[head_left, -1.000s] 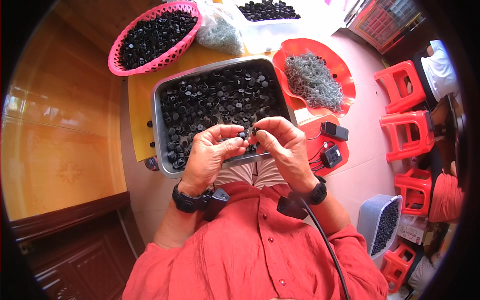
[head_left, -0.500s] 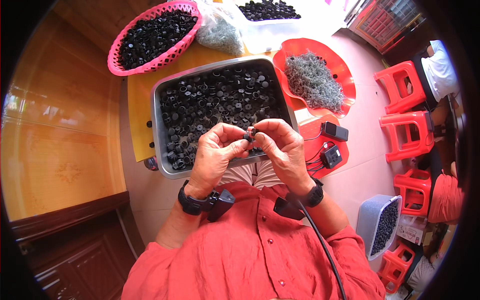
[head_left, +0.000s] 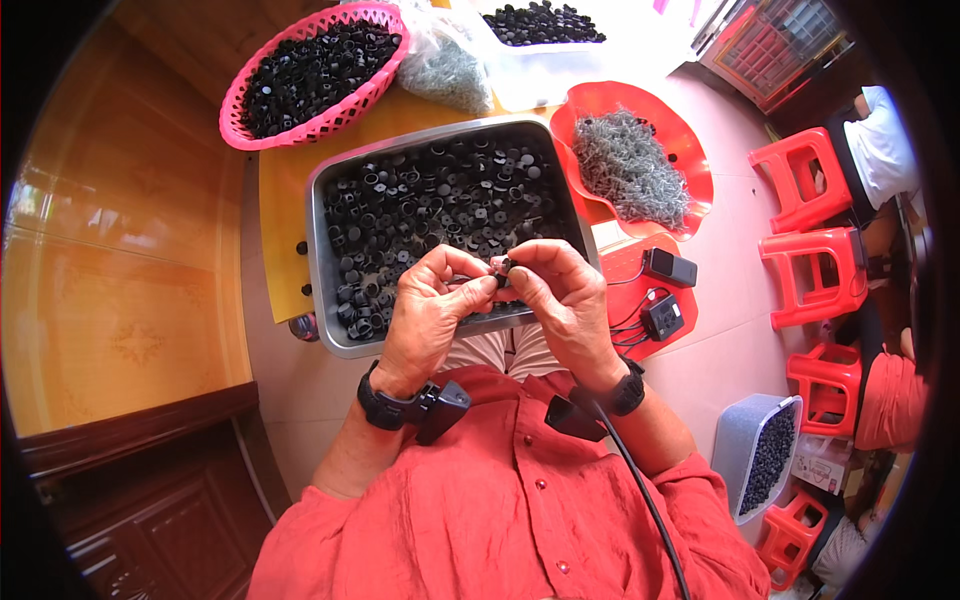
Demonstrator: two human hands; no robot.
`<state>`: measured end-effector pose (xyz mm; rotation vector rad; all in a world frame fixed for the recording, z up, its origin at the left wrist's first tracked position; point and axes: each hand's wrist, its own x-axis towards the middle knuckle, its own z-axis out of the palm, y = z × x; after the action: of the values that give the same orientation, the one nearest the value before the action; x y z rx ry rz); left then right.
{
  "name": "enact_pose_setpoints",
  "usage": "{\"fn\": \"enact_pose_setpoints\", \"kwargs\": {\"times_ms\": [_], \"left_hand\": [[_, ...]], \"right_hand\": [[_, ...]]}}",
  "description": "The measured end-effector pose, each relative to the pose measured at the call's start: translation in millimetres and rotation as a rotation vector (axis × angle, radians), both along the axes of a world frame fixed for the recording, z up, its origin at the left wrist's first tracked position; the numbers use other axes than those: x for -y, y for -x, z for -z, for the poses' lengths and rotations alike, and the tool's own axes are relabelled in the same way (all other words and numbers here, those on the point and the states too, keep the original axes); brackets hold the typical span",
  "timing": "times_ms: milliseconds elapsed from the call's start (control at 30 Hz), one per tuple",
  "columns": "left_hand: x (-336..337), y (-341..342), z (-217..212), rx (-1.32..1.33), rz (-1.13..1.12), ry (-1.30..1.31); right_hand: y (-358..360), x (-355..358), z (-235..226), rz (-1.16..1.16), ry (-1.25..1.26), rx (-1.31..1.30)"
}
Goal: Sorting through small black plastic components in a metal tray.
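Note:
Both hands meet over the near edge of a grey rectangular tray (head_left: 331, 300) that holds many small black round plastic parts (head_left: 430, 195). Thumb and fingers of my left hand (head_left: 432, 305) pinch a small black plastic part (head_left: 503, 272). From the other side, my right hand (head_left: 568, 300) grips the same spot with thumb and forefinger. The fingertips hide much of the piece, so whether it is one part or two pressed together I cannot tell. Each wrist wears a black strap with a device.
A pink basket (head_left: 232, 112) of black parts, a bag of clear pieces (head_left: 445, 75) and a white tub (head_left: 530, 75) stand behind. A red scalloped dish (head_left: 695, 190) holds thin metal-looking pieces. Black devices (head_left: 668, 267) with cables lie on a red stool. Red stools (head_left: 815, 280) and people are at right.
The hands stay together, with the fingertips shifted slightly around the small black part. The tray and surrounding containers appear a little further right in the picture.

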<state>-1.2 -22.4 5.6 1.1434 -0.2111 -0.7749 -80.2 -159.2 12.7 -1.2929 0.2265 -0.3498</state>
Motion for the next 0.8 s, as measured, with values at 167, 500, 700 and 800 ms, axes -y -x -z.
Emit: {"fn": "enact_pose_setpoints", "kwargs": {"times_ms": [167,500,700,800], "left_hand": [[0.1,-1.3,-1.0,0.039,0.004,-0.036],[3.9,-1.2,-2.0,-0.119,0.008,0.008],[6.1,-0.9,-2.1,-0.137,-0.023,0.039],[6.4,-1.3,0.2,-0.106,-0.016,0.011]], "right_hand": [[-0.8,1.8,4.0,-0.022,0.021,0.018],[-0.7,2.1,3.3,-0.003,-0.034,-0.022],[-0.7,2.6,5.7,-0.016,-0.071,-0.005],[0.0,2.8,6.3,-0.018,-0.058,-0.010]]}}
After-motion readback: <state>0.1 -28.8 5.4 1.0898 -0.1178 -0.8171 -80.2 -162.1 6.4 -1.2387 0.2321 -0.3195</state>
